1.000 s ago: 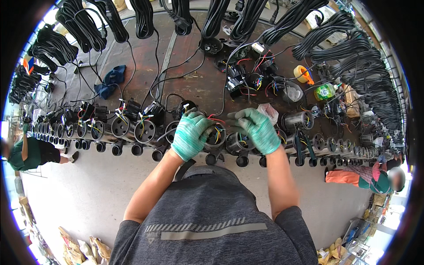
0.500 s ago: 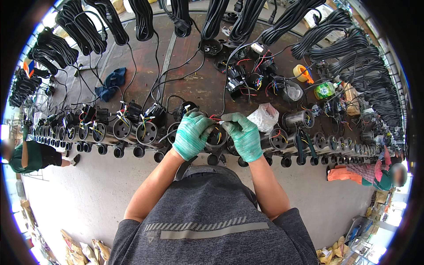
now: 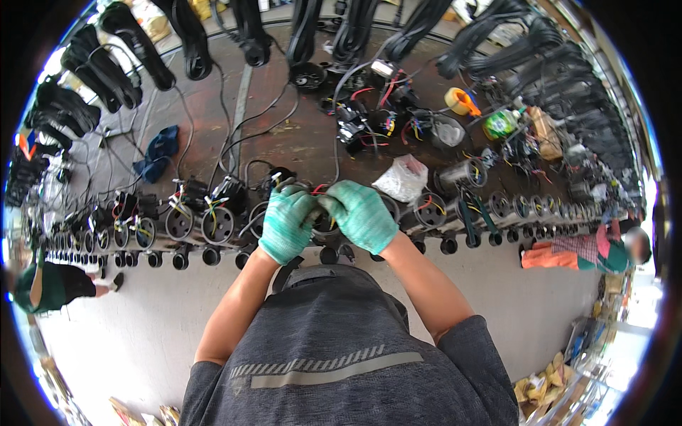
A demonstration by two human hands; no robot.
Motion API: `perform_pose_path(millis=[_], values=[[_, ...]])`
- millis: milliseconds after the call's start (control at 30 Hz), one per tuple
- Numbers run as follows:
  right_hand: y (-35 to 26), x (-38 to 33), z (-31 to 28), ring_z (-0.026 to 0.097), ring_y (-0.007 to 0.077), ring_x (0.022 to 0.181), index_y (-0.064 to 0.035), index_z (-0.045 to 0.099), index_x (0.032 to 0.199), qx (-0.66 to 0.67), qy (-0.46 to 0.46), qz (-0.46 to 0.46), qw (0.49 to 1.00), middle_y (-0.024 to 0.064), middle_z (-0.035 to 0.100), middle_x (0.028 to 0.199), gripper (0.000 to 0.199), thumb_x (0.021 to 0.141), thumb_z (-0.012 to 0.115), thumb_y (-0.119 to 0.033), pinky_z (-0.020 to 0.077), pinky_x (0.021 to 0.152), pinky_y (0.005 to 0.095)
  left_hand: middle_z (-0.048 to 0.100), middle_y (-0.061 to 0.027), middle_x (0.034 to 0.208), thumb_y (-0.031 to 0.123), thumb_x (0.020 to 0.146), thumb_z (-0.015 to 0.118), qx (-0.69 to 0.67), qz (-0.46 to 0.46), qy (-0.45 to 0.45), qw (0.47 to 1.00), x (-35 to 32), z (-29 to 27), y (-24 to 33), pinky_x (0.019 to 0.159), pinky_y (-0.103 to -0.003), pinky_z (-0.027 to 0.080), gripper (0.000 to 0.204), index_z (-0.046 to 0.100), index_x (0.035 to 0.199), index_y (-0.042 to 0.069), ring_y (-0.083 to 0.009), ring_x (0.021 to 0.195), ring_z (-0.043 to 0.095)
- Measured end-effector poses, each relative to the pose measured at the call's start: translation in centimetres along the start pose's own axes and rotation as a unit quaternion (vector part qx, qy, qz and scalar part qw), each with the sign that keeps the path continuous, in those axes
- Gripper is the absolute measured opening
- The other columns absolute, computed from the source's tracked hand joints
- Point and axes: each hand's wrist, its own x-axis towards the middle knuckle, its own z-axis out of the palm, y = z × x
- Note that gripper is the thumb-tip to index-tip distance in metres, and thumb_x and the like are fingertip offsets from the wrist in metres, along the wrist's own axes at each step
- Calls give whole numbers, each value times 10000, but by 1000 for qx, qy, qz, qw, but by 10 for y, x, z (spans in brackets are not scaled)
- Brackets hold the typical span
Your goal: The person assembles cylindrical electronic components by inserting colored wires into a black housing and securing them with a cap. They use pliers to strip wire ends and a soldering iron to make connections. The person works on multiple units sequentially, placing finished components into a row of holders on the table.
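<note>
Fingers of green-knit-gloved left hand (image 3: 288,224) and right hand (image 3: 362,217) curling inward, hiding whether they're gripping, thin red wires (image 3: 320,189) showing between.

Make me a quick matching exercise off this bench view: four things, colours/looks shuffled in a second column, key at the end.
Things
1. Cloth
2. Tape roll
3. Plastic bag
4. Wires between the left hand and the right hand

Looks
A. Yellow and orange, ring-shaped
B. Red, thin
C. Dark blue, rumpled
D. Whitish, crumpled

Pairs
1-C, 2-A, 3-D, 4-B
</note>
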Motion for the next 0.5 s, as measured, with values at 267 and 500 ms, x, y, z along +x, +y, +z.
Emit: perform_pose_path(millis=[267,500], values=[[-9,-7,-30,726,405,975,-35,743,1081,59,-81,91,991,207,744,1050,361,1021,722,-391,577,857,476,713,-106,930,68,822,762,11,16,-29,999,-3,-2,4,1121,-548,459,161,730,979,75,-349,1000,675],[98,-89,-187,600,424,1309,-85,551,1509,-373,12,314,873,217,629,1427,739,889,835,-368,499,1112,498,727,-96,968,66,840,760,8,24,-30,999,-1,-5,6,1097,-539,465,170,728,1007,73,-348,1007,678]])
